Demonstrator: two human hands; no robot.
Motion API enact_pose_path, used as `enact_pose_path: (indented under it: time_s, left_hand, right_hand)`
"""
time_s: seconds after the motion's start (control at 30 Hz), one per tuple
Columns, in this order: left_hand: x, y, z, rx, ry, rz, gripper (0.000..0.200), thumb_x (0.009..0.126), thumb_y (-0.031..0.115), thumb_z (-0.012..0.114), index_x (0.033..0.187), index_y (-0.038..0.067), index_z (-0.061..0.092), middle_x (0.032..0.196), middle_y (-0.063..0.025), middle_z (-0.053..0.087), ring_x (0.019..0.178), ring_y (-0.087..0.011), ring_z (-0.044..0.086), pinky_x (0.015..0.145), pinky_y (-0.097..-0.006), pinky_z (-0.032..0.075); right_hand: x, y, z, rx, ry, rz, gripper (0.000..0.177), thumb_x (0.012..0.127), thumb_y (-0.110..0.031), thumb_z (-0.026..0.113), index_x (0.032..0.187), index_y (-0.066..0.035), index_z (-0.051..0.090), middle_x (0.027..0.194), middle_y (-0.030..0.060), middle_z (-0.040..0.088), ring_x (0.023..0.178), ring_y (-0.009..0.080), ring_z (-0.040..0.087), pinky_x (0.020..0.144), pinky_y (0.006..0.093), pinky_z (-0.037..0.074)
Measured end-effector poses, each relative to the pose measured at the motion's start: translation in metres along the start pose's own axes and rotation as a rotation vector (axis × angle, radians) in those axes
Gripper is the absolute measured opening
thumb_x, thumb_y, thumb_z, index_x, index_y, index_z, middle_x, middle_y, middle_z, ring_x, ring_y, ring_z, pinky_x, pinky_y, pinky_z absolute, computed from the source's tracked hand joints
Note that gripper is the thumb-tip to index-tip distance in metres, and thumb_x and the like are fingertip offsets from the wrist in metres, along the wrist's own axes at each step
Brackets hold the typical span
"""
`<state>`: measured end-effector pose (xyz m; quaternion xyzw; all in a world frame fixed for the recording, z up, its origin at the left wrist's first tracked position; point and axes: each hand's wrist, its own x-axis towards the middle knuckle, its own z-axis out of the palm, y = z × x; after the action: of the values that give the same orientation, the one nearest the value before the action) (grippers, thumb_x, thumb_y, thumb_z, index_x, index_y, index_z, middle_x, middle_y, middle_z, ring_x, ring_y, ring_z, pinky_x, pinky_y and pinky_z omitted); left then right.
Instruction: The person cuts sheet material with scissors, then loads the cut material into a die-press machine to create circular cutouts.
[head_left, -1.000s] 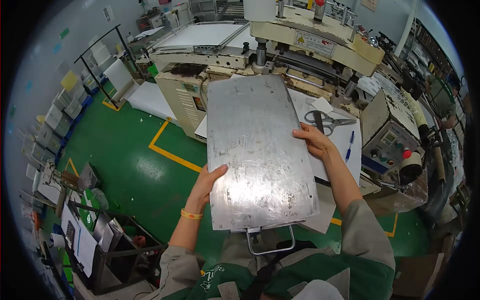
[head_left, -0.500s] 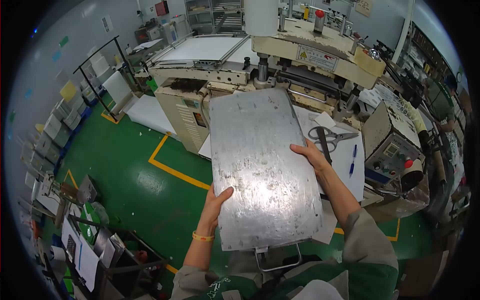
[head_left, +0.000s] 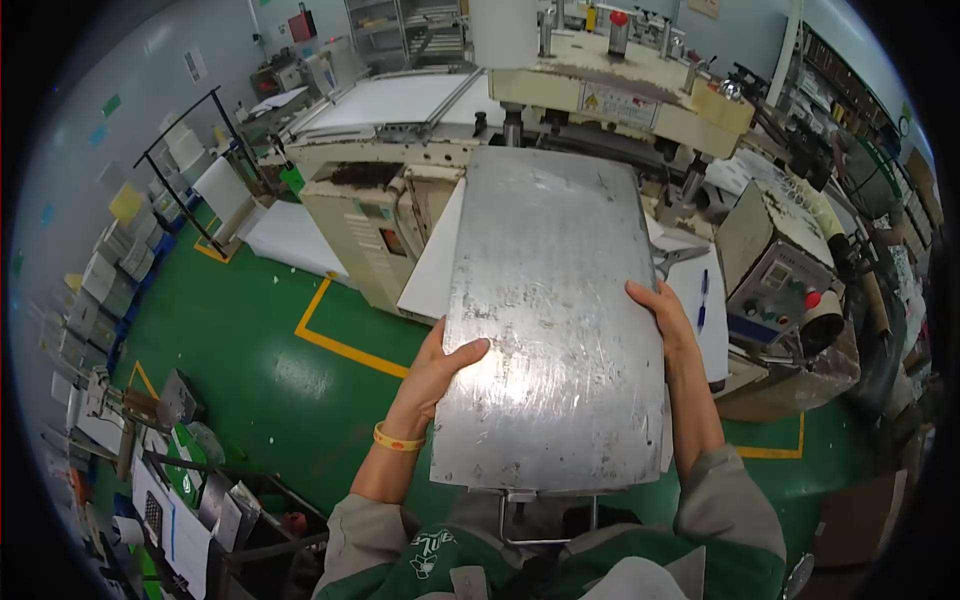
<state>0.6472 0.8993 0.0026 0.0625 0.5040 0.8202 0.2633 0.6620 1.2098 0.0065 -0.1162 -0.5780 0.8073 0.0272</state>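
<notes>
Between my hands is a large scuffed metal plate, with a wire handle at its near end. My left hand grips the left edge, thumb on top and fingers hidden beneath. On the opposite edge, my right hand holds on in the same way. The plate's far end reaches up to the front of a cream press machine. White sheet shows on the surface under the plate, which hides most of the scissors. A blue pen lies to the right.
A control box with a red button stands right of the press. At lower left is a black cart with papers and tools. Far right, a person is partly visible. Yellow lines mark the green floor.
Both hands have shifted the metal plate slightly right and away from me, turning it straighter toward the press. It now covers much of the scissors. My view has shifted a little too.
</notes>
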Motion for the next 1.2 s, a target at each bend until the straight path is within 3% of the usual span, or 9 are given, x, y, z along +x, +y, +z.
enact_pose_path:
  time_s: [0.03, 0.07, 0.17, 0.27, 0.4, 0.6, 0.8, 1.1, 1.2]
  left_hand:
    - [0.015, -0.006, -0.003, 0.117, -0.001, 0.130, 0.065, 0.080, 0.010, 0.069, 0.133, -0.007, 0.035, 0.127, -0.0158, 0.050, 0.115, -0.0215, 0.049, 0.099, -0.0308, 0.038]
    - [0.020, -0.006, 0.001, 0.146, 0.002, 0.113, 0.064, 0.081, 0.010, 0.068, 0.132, -0.008, 0.034, 0.124, -0.0166, 0.051, 0.112, -0.0225, 0.051, 0.095, -0.0320, 0.042]
    - [0.037, 0.007, 0.021, -0.017, -0.112, -0.024, 0.062, 0.080, 0.007, 0.066, 0.132, -0.008, 0.035, 0.118, -0.0172, 0.054, 0.110, -0.0236, 0.054, 0.093, -0.0318, 0.044]
    - [0.066, 0.011, 0.024, 0.084, -0.147, 0.066, 0.063, 0.080, 0.008, 0.067, 0.132, -0.008, 0.035, 0.119, -0.0176, 0.052, 0.110, -0.0231, 0.053, 0.094, -0.0312, 0.044]
    - [0.108, 0.027, 0.012, 0.064, -0.281, -0.131, 0.063, 0.080, 0.008, 0.067, 0.132, -0.008, 0.034, 0.117, -0.0178, 0.054, 0.106, -0.0232, 0.057, 0.090, -0.0313, 0.047]
    - [0.144, 0.046, 0.000, 0.094, -0.280, -0.059, 0.058, 0.081, 0.008, 0.066, 0.129, -0.009, 0.038, 0.119, -0.0190, 0.054, 0.105, -0.0233, 0.057, 0.089, -0.0310, 0.047]
    - [0.138, 0.055, -0.013, 0.073, -0.257, -0.094, 0.058, 0.081, 0.008, 0.065, 0.129, -0.008, 0.038, 0.115, -0.0179, 0.056, 0.098, -0.0213, 0.061, 0.083, -0.0306, 0.052]
    - [0.145, 0.047, -0.012, 0.090, -0.275, -0.065, 0.060, 0.082, 0.009, 0.067, 0.130, -0.007, 0.035, 0.118, -0.0184, 0.054, 0.105, -0.0226, 0.057, 0.088, -0.0318, 0.049]
    - [0.142, 0.050, -0.008, 0.079, -0.280, -0.078, 0.061, 0.080, 0.007, 0.066, 0.131, -0.007, 0.036, 0.117, -0.0172, 0.055, 0.099, -0.0212, 0.061, 0.083, -0.0304, 0.052]
  right_hand:
    - [0.004, 0.000, -0.006, 0.039, 0.012, -0.055, 0.051, 0.079, -0.012, 0.066, 0.123, 0.006, 0.045, 0.105, 0.0144, 0.060, 0.087, 0.0202, 0.062, 0.075, 0.0291, 0.052]
    - [0.000, -0.005, -0.015, 0.011, 0.034, -0.017, 0.051, 0.079, -0.012, 0.066, 0.122, 0.006, 0.046, 0.105, 0.0143, 0.060, 0.087, 0.0206, 0.062, 0.075, 0.0297, 0.053]
    - [-0.004, -0.016, -0.030, 0.038, 0.080, -0.039, 0.051, 0.079, -0.012, 0.066, 0.122, 0.006, 0.046, 0.103, 0.0153, 0.061, 0.085, 0.0218, 0.063, 0.075, 0.0312, 0.054]
    - [0.003, -0.021, -0.036, 0.040, 0.162, -0.074, 0.051, 0.080, -0.013, 0.066, 0.122, 0.007, 0.046, 0.102, 0.0159, 0.061, 0.084, 0.0217, 0.063, 0.074, 0.0309, 0.054]
    - [0.011, -0.028, -0.031, 0.063, 0.249, -0.045, 0.053, 0.080, -0.014, 0.067, 0.123, 0.007, 0.044, 0.102, 0.0157, 0.060, 0.084, 0.0217, 0.063, 0.073, 0.0314, 0.054]
    - [0.043, -0.033, -0.020, 0.088, 0.281, -0.114, 0.046, 0.079, -0.012, 0.065, 0.118, 0.007, 0.049, 0.102, 0.0144, 0.061, 0.082, 0.0193, 0.063, 0.073, 0.0288, 0.053]
    - [0.050, -0.031, -0.003, 0.092, 0.267, -0.079, 0.043, 0.080, -0.011, 0.064, 0.117, 0.005, 0.049, 0.098, 0.0132, 0.062, 0.080, 0.0184, 0.064, 0.069, 0.0287, 0.055]
    - [0.045, -0.035, -0.007, 0.059, 0.279, -0.089, 0.050, 0.080, -0.013, 0.066, 0.121, 0.007, 0.046, 0.104, 0.0154, 0.059, 0.086, 0.0215, 0.062, 0.077, 0.0320, 0.053]
    - [0.047, -0.035, -0.010, 0.072, 0.310, -0.073, 0.050, 0.079, -0.013, 0.066, 0.120, 0.007, 0.046, 0.103, 0.0158, 0.060, 0.085, 0.0215, 0.063, 0.075, 0.0323, 0.054]
